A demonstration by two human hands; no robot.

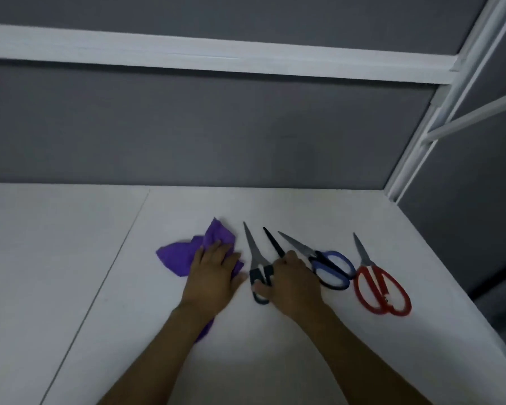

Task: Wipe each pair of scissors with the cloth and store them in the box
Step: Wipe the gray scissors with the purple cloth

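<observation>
1. Step, head view: probably picking up the first pair; box not in view
2. Left hand (214,273) flat, fingers straight, on crumpled soft cloth (181,255), middle of table (70,258)
3. Right hand (292,283) curls over black pair (273,241) handles, thumb on grey pair (254,255)
4. Blue pair (332,268), red pair (381,290) nearer right edge: steel blades, plastic loops
5. Next: lift one pair clear, meet cloth

It looked like a plain work booth or cubicle rather than a home. A bare white table (70,258) with a seam (114,258) running from its far edge toward its near edge was closed in along the far and right edges by grey partition panels (216,135). These were held in a white metal frame (438,118) with a white cross rail (187,54). The lighting was dim and nothing homely showed.
</observation>
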